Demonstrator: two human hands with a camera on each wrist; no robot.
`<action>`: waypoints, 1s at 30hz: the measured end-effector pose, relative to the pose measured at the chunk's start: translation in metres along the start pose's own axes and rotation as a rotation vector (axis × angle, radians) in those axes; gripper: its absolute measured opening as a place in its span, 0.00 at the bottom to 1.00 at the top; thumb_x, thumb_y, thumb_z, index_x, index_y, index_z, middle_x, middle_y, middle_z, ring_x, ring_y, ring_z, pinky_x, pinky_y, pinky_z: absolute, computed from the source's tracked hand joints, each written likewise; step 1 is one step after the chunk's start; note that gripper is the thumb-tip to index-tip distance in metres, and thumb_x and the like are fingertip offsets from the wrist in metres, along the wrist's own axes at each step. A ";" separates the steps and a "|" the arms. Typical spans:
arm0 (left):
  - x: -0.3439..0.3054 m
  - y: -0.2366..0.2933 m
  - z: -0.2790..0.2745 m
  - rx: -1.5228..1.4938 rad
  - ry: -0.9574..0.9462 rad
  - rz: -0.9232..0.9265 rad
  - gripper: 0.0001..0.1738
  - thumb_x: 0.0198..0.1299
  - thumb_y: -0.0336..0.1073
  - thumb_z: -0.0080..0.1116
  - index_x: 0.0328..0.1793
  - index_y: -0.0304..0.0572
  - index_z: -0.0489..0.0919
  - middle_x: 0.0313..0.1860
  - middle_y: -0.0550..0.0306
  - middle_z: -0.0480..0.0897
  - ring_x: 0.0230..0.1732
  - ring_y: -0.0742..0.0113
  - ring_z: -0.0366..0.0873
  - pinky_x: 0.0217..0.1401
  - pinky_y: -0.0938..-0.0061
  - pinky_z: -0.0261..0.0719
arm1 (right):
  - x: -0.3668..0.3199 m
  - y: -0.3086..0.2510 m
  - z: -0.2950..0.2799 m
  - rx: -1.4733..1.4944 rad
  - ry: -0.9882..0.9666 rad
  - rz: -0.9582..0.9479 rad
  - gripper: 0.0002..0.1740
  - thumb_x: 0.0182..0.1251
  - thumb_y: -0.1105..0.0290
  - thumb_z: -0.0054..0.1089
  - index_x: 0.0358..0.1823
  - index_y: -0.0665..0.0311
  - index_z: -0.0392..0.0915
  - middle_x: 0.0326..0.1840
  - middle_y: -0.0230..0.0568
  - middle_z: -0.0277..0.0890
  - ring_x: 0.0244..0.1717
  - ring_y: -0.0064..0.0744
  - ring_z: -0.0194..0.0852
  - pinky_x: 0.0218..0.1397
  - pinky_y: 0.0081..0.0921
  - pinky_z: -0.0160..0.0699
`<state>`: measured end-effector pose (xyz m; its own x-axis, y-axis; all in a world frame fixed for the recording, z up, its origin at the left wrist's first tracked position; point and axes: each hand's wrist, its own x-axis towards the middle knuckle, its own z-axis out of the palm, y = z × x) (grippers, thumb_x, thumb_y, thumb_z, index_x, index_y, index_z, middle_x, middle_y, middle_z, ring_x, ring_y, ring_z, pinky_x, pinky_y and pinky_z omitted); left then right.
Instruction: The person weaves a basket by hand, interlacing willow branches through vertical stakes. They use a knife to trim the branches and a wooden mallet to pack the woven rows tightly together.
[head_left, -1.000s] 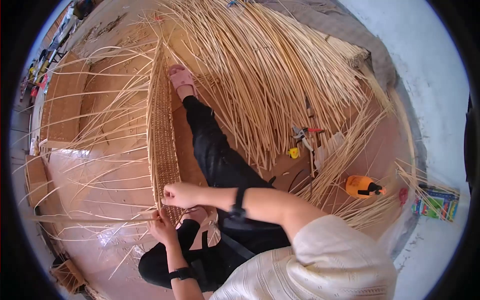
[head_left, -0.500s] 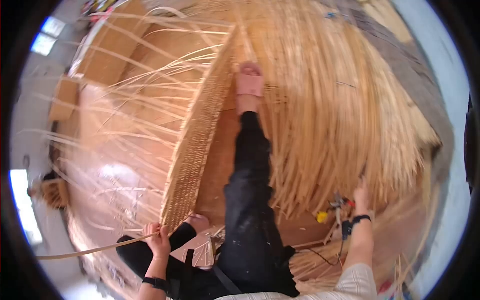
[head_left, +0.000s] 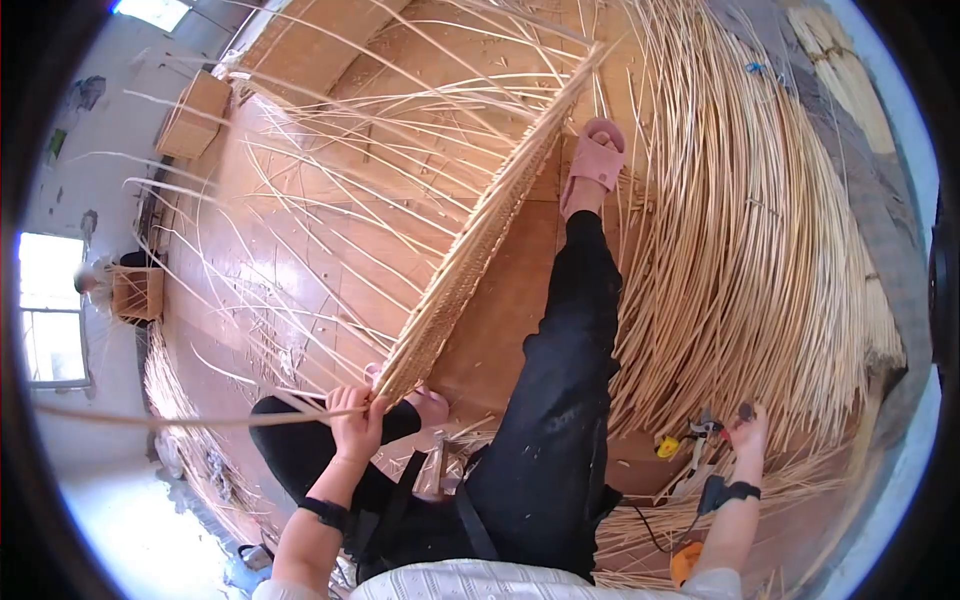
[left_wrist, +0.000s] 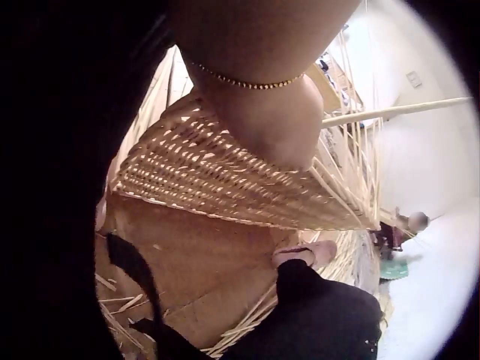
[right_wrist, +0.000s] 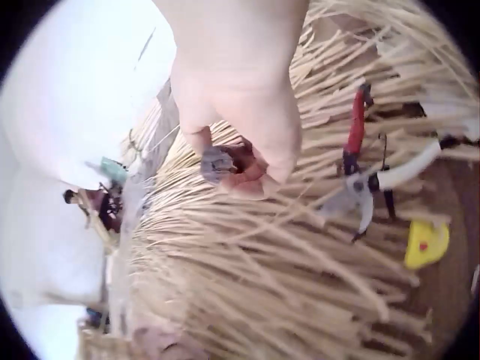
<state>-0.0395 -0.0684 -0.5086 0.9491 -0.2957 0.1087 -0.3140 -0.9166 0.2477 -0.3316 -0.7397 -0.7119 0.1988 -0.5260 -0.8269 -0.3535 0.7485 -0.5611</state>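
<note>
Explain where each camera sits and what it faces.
Head: head-worn, facing forward and down at the woven panel; left hand, right hand and legs show.
Left wrist: worn there, facing the woven panel; left hand and one leg show.
Right wrist: worn there, facing rods and pruning shears; right hand shows.
Head and right wrist share the shears.

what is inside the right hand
The right hand grips a dark grey object, whose blunt, roundish end shows between thumb and fingers. The fingers and palm cover the rest, so its full shape cannot be seen.
</note>
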 end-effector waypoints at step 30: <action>-0.014 -0.025 -0.030 -0.209 0.077 0.041 0.15 0.60 0.44 0.64 0.32 0.40 0.76 0.33 0.51 0.80 0.43 0.50 0.77 0.54 0.58 0.69 | -0.423 0.206 0.407 -0.712 -0.936 -0.032 0.19 0.83 0.53 0.41 0.39 0.60 0.69 0.27 0.35 0.73 0.22 0.24 0.74 0.27 0.21 0.75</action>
<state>-0.0461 -0.0333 -0.4877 0.9330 -0.3032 0.1938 -0.3587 -0.8262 0.4344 -0.1166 -0.1986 -0.4923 0.7059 0.1836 -0.6841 -0.7083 0.1894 -0.6800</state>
